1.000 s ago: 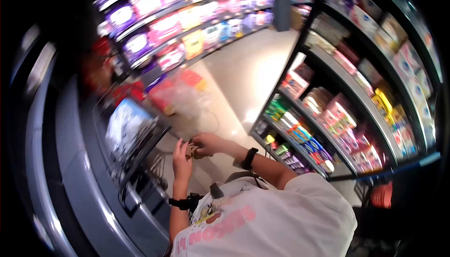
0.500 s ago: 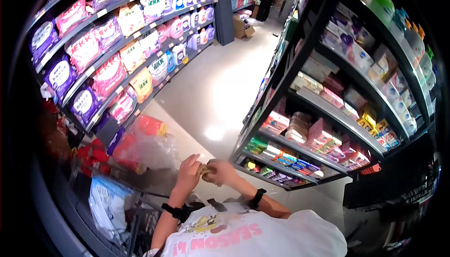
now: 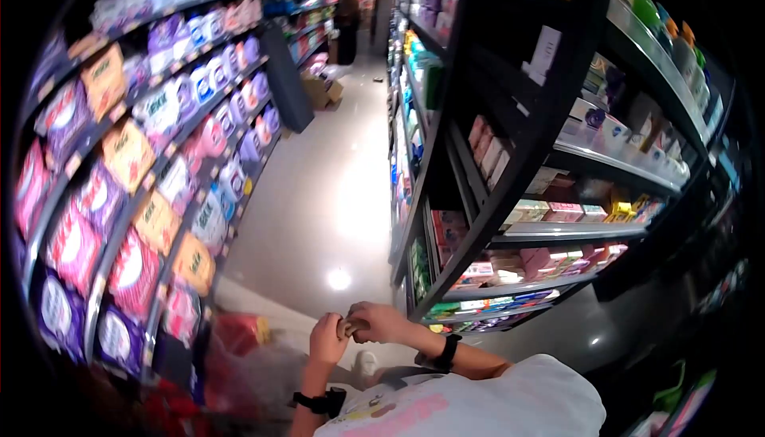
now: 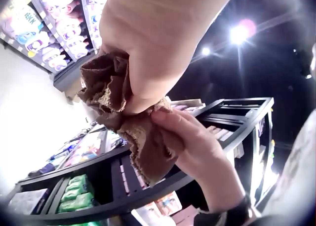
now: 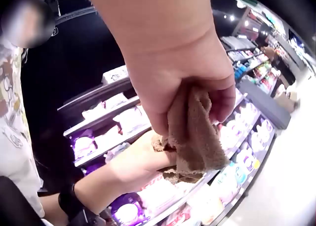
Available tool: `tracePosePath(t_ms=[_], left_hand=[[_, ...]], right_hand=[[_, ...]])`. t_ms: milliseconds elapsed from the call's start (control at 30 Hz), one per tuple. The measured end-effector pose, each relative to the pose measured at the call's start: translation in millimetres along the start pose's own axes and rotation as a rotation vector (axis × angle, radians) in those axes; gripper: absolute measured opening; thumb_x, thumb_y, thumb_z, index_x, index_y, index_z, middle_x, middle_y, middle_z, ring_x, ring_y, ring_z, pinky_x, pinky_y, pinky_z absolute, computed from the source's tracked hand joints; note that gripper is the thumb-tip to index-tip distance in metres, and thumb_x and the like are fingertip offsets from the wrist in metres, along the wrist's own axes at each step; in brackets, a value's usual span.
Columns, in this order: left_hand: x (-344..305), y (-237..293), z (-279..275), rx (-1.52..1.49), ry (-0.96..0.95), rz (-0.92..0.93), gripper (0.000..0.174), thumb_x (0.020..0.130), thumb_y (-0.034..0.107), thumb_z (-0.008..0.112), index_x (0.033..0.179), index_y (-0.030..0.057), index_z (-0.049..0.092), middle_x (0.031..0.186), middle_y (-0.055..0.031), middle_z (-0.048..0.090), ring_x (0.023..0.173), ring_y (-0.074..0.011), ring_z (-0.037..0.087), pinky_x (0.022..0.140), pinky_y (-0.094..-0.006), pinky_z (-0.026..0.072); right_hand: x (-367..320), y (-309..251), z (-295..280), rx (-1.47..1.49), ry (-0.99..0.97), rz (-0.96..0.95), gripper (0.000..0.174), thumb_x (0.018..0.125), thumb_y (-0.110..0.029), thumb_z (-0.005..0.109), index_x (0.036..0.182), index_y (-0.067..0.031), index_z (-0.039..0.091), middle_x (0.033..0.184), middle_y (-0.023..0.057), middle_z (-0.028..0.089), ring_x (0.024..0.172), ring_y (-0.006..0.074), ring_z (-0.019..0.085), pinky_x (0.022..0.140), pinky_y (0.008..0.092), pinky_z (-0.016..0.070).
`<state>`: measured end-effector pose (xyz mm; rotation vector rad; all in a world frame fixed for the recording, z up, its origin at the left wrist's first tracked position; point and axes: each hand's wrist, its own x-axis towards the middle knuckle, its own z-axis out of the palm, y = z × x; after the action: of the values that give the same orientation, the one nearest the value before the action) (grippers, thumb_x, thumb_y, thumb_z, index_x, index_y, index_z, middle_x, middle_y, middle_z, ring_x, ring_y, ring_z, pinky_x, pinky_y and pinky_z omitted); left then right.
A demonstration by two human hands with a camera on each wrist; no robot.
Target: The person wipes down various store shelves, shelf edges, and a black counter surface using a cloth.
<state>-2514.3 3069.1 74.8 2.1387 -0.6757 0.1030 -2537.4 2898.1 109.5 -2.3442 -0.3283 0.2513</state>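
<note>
A crumpled brown cloth (image 4: 153, 152) with a fuzzy, towel-like surface is bunched between my two hands. In the head view my left hand (image 3: 325, 341) grips one side of it, while my right hand (image 3: 378, 323) holds the other side close by. The left wrist view shows folds of cloth bulging out on both sides of the left hand, with the right thumb pressing on the lower part. Seen from the right wrist, a flap of the cloth hangs out of the curled right fingers, and the left hand (image 5: 133, 162) meets it just below.
Shelves of purple, pink and orange detergent bags (image 3: 131, 278) line the left. A dark rack (image 3: 510, 174) with boxes and bottles stands close on the right. Between them the shiny floor (image 3: 319, 222) leads to a cardboard box (image 3: 323, 93) and a distant person (image 3: 347, 23).
The head view has swung right and up along the aisle, and the cart with the blue-and-white bag has left it. Both hands keep hold of the brown cloth.
</note>
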Motion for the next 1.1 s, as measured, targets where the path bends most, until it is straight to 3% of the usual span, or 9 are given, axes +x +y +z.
tracePosePath(t_ms=[133, 367, 467, 533, 667, 767, 800, 867, 1100], left_hand=[[91, 12, 1, 0.007, -0.099, 0.211, 0.025, 0.067, -0.002, 0.059, 0.090, 0.0034, 0.053, 0.086, -0.0141, 0.055, 0.082, -0.0353, 0.052, 0.068, -0.0414, 0.0435], [209, 48, 38, -0.116, -0.303, 0.534, 0.025, 0.061, 0.003, 0.062, 0.086, 0.0036, 0.057, 0.089, -0.0133, 0.058, 0.087, -0.0326, 0.054, 0.076, -0.0397, 0.0451], [238, 94, 39, -0.237, -0.398, 0.877, 0.037, 0.057, 0.003, 0.064, 0.093, 0.0058, 0.056, 0.091, -0.0137, 0.057, 0.086, -0.0337, 0.053, 0.073, -0.0405, 0.0446], [248, 93, 62, -0.506, -0.242, 1.073, 0.040, 0.056, 0.003, 0.065, 0.095, 0.0070, 0.056, 0.093, -0.0135, 0.057, 0.082, -0.0329, 0.053, 0.070, -0.0402, 0.0438], [248, 115, 61, -0.576, -0.284, 1.400, 0.040, 0.065, 0.013, 0.069, 0.101, 0.0075, 0.052, 0.093, -0.0087, 0.056, 0.076, -0.0293, 0.056, 0.063, -0.0399, 0.0434], [236, 127, 76, -0.757, -0.476, 1.559, 0.038, 0.066, 0.015, 0.070, 0.101, 0.0084, 0.056, 0.099, -0.0078, 0.053, 0.077, -0.0245, 0.056, 0.064, -0.0348, 0.0449], [225, 136, 81, -0.942, -0.316, 1.540, 0.039, 0.066, 0.015, 0.072, 0.101, 0.0085, 0.056, 0.098, -0.0059, 0.052, 0.080, -0.0224, 0.055, 0.062, -0.0336, 0.0442], [200, 147, 94, -1.018, -0.378, 1.508, 0.040, 0.065, 0.013, 0.073, 0.101, 0.0089, 0.056, 0.098, -0.0050, 0.052, 0.085, -0.0219, 0.052, 0.065, -0.0346, 0.0437], [83, 210, 147, -1.164, -0.868, 1.486, 0.042, 0.067, 0.006, 0.065, 0.108, 0.0067, 0.054, 0.102, -0.0087, 0.053, 0.091, -0.0271, 0.051, 0.077, -0.0408, 0.0400]], right_hand=[[27, 24, -36, -0.076, 0.397, -0.054, 0.031, 0.066, -0.022, 0.064, 0.094, -0.0088, 0.060, 0.090, 0.0099, 0.057, 0.078, 0.0298, 0.058, 0.068, 0.0384, 0.0479], [17, 28, -85, 0.048, 0.952, 0.091, 0.019, 0.069, 0.002, 0.058, 0.084, -0.0083, 0.064, 0.100, 0.0061, 0.058, 0.095, 0.0236, 0.054, 0.083, 0.0323, 0.0442], [-5, 2, -117, -0.027, 1.098, 0.111, 0.035, 0.067, -0.002, 0.063, 0.101, -0.0041, 0.059, 0.105, 0.0136, 0.056, 0.098, 0.0321, 0.053, 0.084, 0.0369, 0.0437], [-15, -12, -125, -0.087, 1.187, 0.157, 0.043, 0.064, -0.005, 0.065, 0.106, -0.0009, 0.056, 0.107, 0.0166, 0.056, 0.096, 0.0337, 0.054, 0.083, 0.0369, 0.0446], [-39, -22, -95, -0.193, 1.318, 0.354, 0.047, 0.057, -0.009, 0.068, 0.102, -0.0036, 0.059, 0.099, 0.0166, 0.055, 0.086, 0.0322, 0.057, 0.073, 0.0359, 0.0479], [-50, -41, -88, -0.304, 1.483, 0.283, 0.048, 0.056, -0.013, 0.070, 0.103, -0.0049, 0.061, 0.100, 0.0169, 0.057, 0.088, 0.0321, 0.058, 0.074, 0.0353, 0.0484], [-54, -44, -82, -0.340, 1.545, 0.265, 0.049, 0.056, -0.013, 0.070, 0.103, -0.0048, 0.060, 0.101, 0.0173, 0.058, 0.089, 0.0324, 0.058, 0.075, 0.0354, 0.0483], [-70, -55, -69, -0.330, 1.633, 0.350, 0.049, 0.056, -0.011, 0.069, 0.104, -0.0043, 0.060, 0.104, 0.0182, 0.058, 0.091, 0.0336, 0.058, 0.079, 0.0362, 0.0469], [-172, -78, 2, -0.269, 1.917, 0.729, 0.049, 0.057, -0.007, 0.063, 0.106, -0.0041, 0.060, 0.105, 0.0189, 0.055, 0.093, 0.0323, 0.057, 0.081, 0.0343, 0.0462]])
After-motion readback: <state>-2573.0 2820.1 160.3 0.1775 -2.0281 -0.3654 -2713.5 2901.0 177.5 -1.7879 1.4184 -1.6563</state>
